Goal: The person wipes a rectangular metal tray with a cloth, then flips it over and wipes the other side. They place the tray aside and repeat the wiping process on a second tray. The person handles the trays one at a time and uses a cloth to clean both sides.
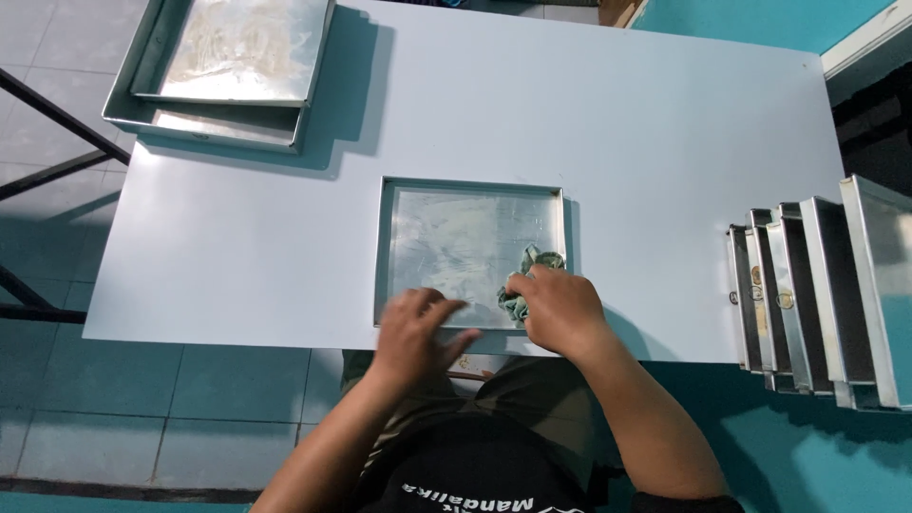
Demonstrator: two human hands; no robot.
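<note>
A square metal baking tray (389, 237) lies on the white table in front of me. My right hand (560, 309) presses a crumpled greenish cloth (534, 261) into the tray's near right corner. Resting on the tray's near left edge, my left hand (413, 328) has its fingers spread flat and holds nothing. The tray's inside looks smeared and shiny.
Two stacked metal trays (204, 119) sit at the table's far left corner. Several metal trays (817, 304) stand on edge in a row at the right side. The white table (665, 142) stands on a tiled floor; a dark frame (47, 142) is at the left.
</note>
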